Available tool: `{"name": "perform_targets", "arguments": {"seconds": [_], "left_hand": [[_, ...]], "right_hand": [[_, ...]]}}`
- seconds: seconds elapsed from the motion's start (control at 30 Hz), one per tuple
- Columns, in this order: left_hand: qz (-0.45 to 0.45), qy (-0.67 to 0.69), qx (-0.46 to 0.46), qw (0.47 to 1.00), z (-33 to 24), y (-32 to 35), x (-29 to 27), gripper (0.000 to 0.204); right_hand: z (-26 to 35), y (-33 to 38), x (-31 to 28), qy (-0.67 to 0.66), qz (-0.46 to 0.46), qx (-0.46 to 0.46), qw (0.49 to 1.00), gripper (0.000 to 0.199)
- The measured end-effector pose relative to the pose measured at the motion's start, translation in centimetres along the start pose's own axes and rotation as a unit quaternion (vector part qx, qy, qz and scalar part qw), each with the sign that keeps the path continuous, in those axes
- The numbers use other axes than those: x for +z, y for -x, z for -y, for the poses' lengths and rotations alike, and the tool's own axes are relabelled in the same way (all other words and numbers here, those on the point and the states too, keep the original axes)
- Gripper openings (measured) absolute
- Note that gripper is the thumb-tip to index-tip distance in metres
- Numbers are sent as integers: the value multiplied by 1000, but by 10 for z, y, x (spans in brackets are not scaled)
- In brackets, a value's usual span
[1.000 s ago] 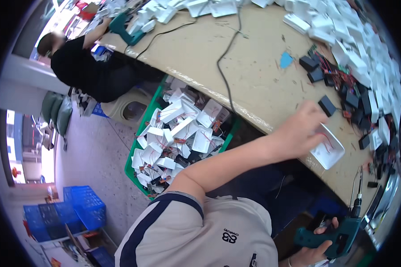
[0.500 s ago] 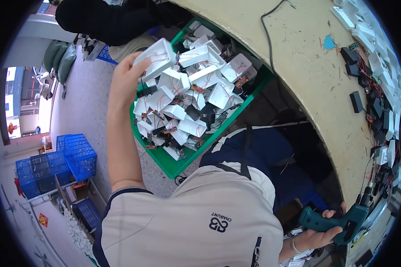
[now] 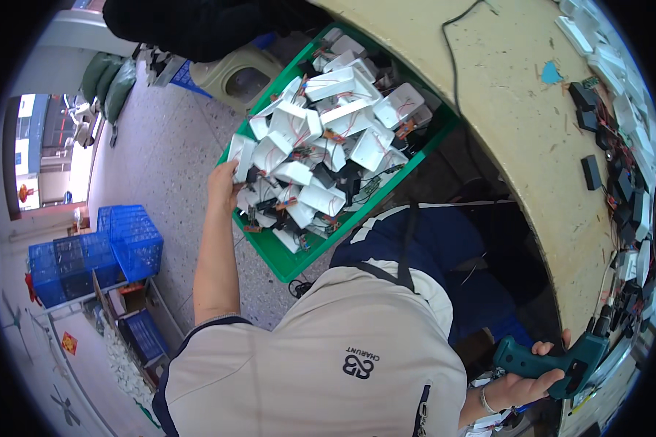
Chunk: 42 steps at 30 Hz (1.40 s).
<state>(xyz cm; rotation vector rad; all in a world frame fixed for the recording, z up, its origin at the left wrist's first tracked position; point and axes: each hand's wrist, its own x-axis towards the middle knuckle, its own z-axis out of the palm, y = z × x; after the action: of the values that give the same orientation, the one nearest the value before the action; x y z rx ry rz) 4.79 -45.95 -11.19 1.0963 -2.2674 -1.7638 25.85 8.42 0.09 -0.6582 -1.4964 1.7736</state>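
Note:
My left hand (image 3: 224,180) is at the left rim of a green plastic crate (image 3: 288,266), its fingers closed on a white plastic housing (image 3: 242,155), partly hidden behind them. Heaped in the crate are several more white housings (image 3: 322,198) with thin red and black wires, small circuit boards and black parts. At the lower right, my right hand (image 3: 528,387) grips a teal pistol-shaped tool (image 3: 579,360). Its black nose carries a thin metal tip pointing toward the parts along the table; the exact kind of tool cannot be told.
A curved beige table (image 3: 517,95) runs down the right, with a black cable (image 3: 455,73), black boxes (image 3: 590,172) and white housings (image 3: 627,113) on it. Blue crates (image 3: 73,262) stand at left. A beige stool (image 3: 237,76) and a person's dark clothing (image 3: 175,29) are beyond the green crate.
My left hand has come down from above the crate's far left side to its left rim, bringing the white housing onto the heap's edge. My right hand still holds the teal tool.

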Motion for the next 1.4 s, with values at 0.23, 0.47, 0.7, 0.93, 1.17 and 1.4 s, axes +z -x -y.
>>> {"name": "perform_targets", "arguments": {"seconds": [0.23, 0.47, 0.7, 0.93, 1.17, 1.4], "left_hand": [[46, -191, -53, 979, -10, 8, -13, 23], [-79, -338, 394, 851, -68, -51, 21, 39], [390, -73, 510, 763, -249, 149, 337, 24], [276, -136, 856, 415, -296, 217, 589, 37], [270, -79, 885, 372, -309, 231, 606, 24], [550, 17, 502, 667, -309, 251, 484, 12]], "right_hand": [[-13, -5, 8, -51, 27, -22, 998, 66], [-11, -9, -1, -102, -9, -52, 993, 64], [-12, -14, -10, -100, -57, -47, 992, 66], [1, -13, -8, -26, -107, -63, 992, 62], [-3, -13, -15, -19, -142, -38, 989, 64], [-1, -16, -12, -17, -126, -52, 991, 65]]}}
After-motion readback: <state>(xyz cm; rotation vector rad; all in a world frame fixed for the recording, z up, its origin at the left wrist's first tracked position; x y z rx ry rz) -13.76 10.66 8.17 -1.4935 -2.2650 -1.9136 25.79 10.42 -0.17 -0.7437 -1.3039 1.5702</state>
